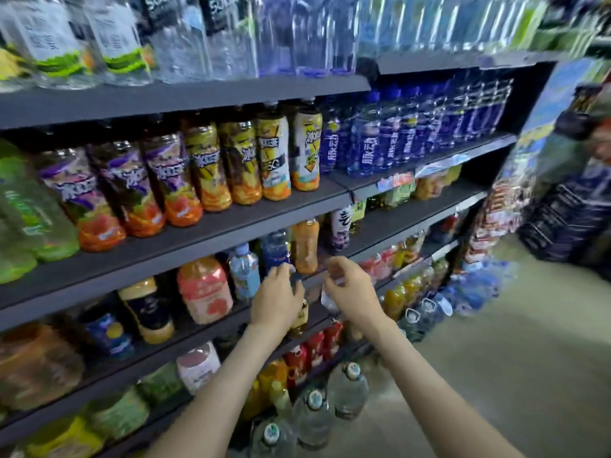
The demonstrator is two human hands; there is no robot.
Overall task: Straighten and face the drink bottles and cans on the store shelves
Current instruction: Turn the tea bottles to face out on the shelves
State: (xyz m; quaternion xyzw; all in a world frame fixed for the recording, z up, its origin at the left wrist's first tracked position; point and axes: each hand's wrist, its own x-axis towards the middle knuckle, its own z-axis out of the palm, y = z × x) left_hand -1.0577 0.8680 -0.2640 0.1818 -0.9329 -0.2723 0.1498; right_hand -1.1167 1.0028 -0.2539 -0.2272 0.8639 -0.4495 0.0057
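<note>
Store aisle, dark grey shelves packed with drinks, view blurred. Iced-tea bottles line the second tier; blue bottles to their right. Big water jugs stand on the floor. Third tier: pink-label bottle, light-blue bottle, dark-blue bottle, orange bottle. Left hand curled at the dark-blue bottle's base, grip unclear. Right hand pinches something clear, can't tell what.

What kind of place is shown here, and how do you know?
Most likely a shop's drinks aisle: dark shelves packed with rows of bottled drinks, price tags on the shelf edge, and large water jugs on the floor.
</note>
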